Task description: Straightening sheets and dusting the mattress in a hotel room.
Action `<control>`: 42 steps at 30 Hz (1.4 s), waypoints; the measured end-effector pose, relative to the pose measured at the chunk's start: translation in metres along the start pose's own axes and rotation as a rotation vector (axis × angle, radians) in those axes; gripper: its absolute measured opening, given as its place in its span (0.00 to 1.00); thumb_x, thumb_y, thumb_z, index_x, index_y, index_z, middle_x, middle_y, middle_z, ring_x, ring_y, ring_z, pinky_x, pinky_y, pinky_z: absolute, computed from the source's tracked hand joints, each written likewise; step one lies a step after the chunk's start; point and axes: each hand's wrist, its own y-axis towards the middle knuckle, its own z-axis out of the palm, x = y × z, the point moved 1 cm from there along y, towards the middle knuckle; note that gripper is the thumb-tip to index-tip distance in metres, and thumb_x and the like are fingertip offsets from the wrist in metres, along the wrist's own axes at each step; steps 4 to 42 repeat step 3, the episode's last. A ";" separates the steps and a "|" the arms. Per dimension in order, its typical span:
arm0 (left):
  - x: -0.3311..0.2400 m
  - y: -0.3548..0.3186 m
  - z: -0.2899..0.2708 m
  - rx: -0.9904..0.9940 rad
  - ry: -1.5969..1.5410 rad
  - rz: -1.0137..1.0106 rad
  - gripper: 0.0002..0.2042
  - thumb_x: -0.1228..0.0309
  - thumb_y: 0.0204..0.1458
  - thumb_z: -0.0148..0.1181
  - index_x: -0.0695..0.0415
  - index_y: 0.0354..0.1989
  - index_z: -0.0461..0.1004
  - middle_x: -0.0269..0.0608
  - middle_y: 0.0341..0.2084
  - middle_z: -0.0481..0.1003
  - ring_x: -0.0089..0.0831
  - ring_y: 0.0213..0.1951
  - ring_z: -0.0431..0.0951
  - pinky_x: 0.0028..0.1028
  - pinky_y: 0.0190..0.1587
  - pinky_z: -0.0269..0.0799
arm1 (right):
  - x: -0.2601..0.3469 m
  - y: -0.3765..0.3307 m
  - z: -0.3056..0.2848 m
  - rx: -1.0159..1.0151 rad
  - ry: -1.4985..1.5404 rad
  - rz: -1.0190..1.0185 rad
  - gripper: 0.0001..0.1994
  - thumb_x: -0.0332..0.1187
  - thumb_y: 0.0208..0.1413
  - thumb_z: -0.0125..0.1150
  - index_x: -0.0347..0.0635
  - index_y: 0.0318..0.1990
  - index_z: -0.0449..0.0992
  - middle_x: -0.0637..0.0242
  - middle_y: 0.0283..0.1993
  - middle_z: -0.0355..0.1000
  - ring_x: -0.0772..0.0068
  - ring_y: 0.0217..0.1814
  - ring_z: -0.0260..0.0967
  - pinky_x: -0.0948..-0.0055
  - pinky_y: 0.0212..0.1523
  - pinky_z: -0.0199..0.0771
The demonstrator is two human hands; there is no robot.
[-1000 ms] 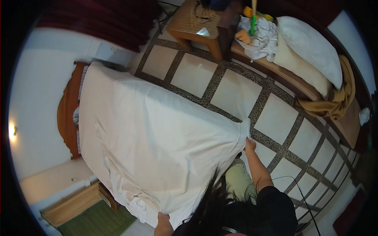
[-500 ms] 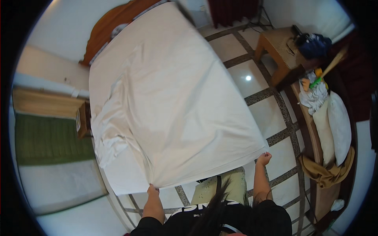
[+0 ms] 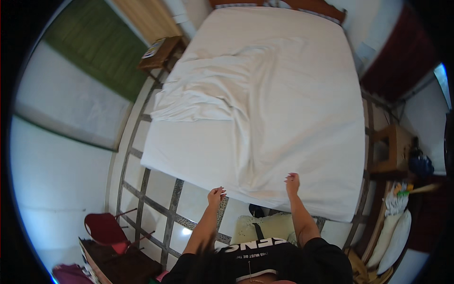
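The person stood at the near end of the bed (image 3: 189,156), both arms stretched out over its foot. The left hand (image 3: 216,193) hovered just short of the mattress edge, fingers curled loosely inward; whether it pinched any cloth could not be told, and it looked to be holding nothing. The right hand (image 3: 292,180) sat right at the near hem of the white sheet (image 3: 293,104), fingers bent down onto the fabric, seemingly touching or lightly gripping it, though the grip itself was too small to read. The sheet lay spread across most of the bed, smooth on the right and far side, but bunched into a rumpled heap (image 3: 203,97) on the left, with bare mattress showing near the left corner. There lay the risk: with only the right side held, any tug would likely drag the cloth askew and leave the left heap as it was, or pull the far edge off the headboard (image 3: 302,4) end. A small wooden nightstand (image 3: 161,52) stood by the far left of the bed, a red chair (image 3: 106,229) on the tiled floor (image 3: 156,189) near left, and pillows (image 3: 390,236) were stacked off to the near right, well apart from the bed.
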 end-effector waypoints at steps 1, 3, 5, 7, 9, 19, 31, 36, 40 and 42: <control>-0.010 0.001 -0.018 -0.014 0.012 0.049 0.10 0.65 0.52 0.56 0.58 0.36 0.71 0.37 0.30 0.75 0.21 0.24 0.74 0.16 0.25 0.71 | 0.003 -0.005 0.037 0.132 -0.055 0.040 0.05 0.24 0.50 0.50 0.39 0.36 0.68 0.64 0.30 0.68 0.75 0.26 0.68 0.77 0.25 0.73; -0.029 0.000 -0.063 -0.081 -0.036 0.063 0.12 0.65 0.51 0.58 0.59 0.40 0.71 0.38 0.30 0.75 0.22 0.27 0.75 0.17 0.29 0.74 | 0.012 -0.018 0.104 0.342 -0.171 -0.029 0.07 0.26 0.50 0.53 0.41 0.38 0.69 0.63 0.30 0.69 0.74 0.27 0.70 0.75 0.29 0.75; -0.029 0.000 -0.063 -0.081 -0.036 0.063 0.12 0.65 0.51 0.58 0.59 0.40 0.71 0.38 0.30 0.75 0.22 0.27 0.75 0.17 0.29 0.74 | 0.012 -0.018 0.104 0.342 -0.171 -0.029 0.07 0.26 0.50 0.53 0.41 0.38 0.69 0.63 0.30 0.69 0.74 0.27 0.70 0.75 0.29 0.75; -0.029 0.000 -0.063 -0.081 -0.036 0.063 0.12 0.65 0.51 0.58 0.59 0.40 0.71 0.38 0.30 0.75 0.22 0.27 0.75 0.17 0.29 0.74 | 0.012 -0.018 0.104 0.342 -0.171 -0.029 0.07 0.26 0.50 0.53 0.41 0.38 0.69 0.63 0.30 0.69 0.74 0.27 0.70 0.75 0.29 0.75; -0.029 0.000 -0.063 -0.081 -0.036 0.063 0.12 0.65 0.51 0.58 0.59 0.40 0.71 0.38 0.30 0.75 0.22 0.27 0.75 0.17 0.29 0.74 | 0.012 -0.018 0.104 0.342 -0.171 -0.029 0.07 0.26 0.50 0.53 0.41 0.38 0.69 0.63 0.30 0.69 0.74 0.27 0.70 0.75 0.29 0.75; -0.029 0.000 -0.063 -0.081 -0.036 0.063 0.12 0.65 0.51 0.58 0.59 0.40 0.71 0.38 0.30 0.75 0.22 0.27 0.75 0.17 0.29 0.74 | 0.012 -0.018 0.104 0.342 -0.171 -0.029 0.07 0.26 0.50 0.53 0.41 0.38 0.69 0.63 0.30 0.69 0.74 0.27 0.70 0.75 0.29 0.75; -0.029 0.000 -0.063 -0.081 -0.036 0.063 0.12 0.65 0.51 0.58 0.59 0.40 0.71 0.38 0.30 0.75 0.22 0.27 0.75 0.17 0.29 0.74 | 0.012 -0.018 0.104 0.342 -0.171 -0.029 0.07 0.26 0.50 0.53 0.41 0.38 0.69 0.63 0.30 0.69 0.74 0.27 0.70 0.75 0.29 0.75; -0.029 0.000 -0.063 -0.081 -0.036 0.063 0.12 0.65 0.51 0.58 0.59 0.40 0.71 0.38 0.30 0.75 0.22 0.27 0.75 0.17 0.29 0.74 | 0.012 -0.018 0.104 0.342 -0.171 -0.029 0.07 0.26 0.50 0.53 0.41 0.38 0.69 0.63 0.30 0.69 0.74 0.27 0.70 0.75 0.29 0.75; -0.029 0.000 -0.063 -0.081 -0.036 0.063 0.12 0.65 0.51 0.58 0.59 0.40 0.71 0.38 0.30 0.75 0.22 0.27 0.75 0.17 0.29 0.74 | 0.012 -0.018 0.104 0.342 -0.171 -0.029 0.07 0.26 0.50 0.53 0.41 0.38 0.69 0.63 0.30 0.69 0.74 0.27 0.70 0.75 0.29 0.75; -0.029 0.000 -0.063 -0.081 -0.036 0.063 0.12 0.65 0.51 0.58 0.59 0.40 0.71 0.38 0.30 0.75 0.22 0.27 0.75 0.17 0.29 0.74 | 0.012 -0.018 0.104 0.342 -0.171 -0.029 0.07 0.26 0.50 0.53 0.41 0.38 0.69 0.63 0.30 0.69 0.74 0.27 0.70 0.75 0.29 0.75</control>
